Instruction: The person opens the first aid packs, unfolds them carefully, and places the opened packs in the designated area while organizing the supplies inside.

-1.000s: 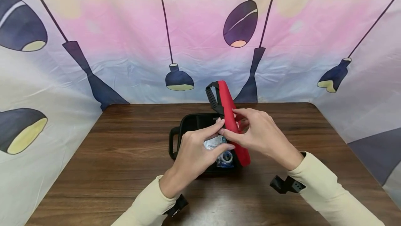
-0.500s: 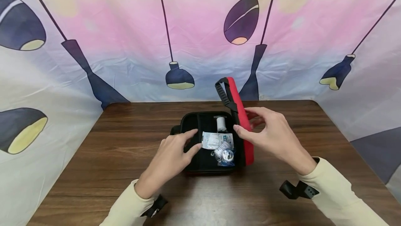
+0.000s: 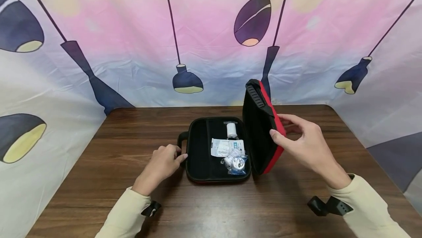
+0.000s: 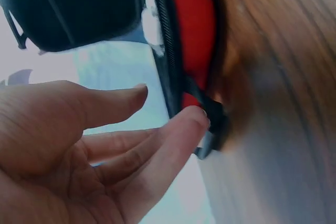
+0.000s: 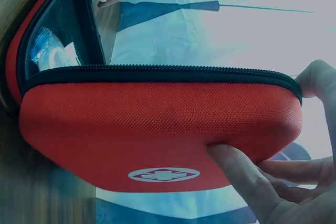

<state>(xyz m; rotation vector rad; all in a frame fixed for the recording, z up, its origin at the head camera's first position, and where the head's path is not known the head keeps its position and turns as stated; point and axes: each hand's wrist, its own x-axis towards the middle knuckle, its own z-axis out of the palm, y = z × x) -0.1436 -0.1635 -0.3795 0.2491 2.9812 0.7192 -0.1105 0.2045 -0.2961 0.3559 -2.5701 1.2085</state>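
A screened-off corner is shown, whether home or studio cannot be told: a wood-grain surface (image 3: 115, 150) is enclosed behind and at both sides by creased pastel cloth (image 3: 132, 18) printed with pendant lamps (image 3: 188, 81).

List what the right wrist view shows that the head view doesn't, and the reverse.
Only the right wrist view: the white oval emblem on the red outer face of the lid.

Only the head view: the lid's black ribbed handle and the cream sleeves.

Both: the right hand holding the lid, the left hand, the open zippered case, a blue-and-clear packet inside it.
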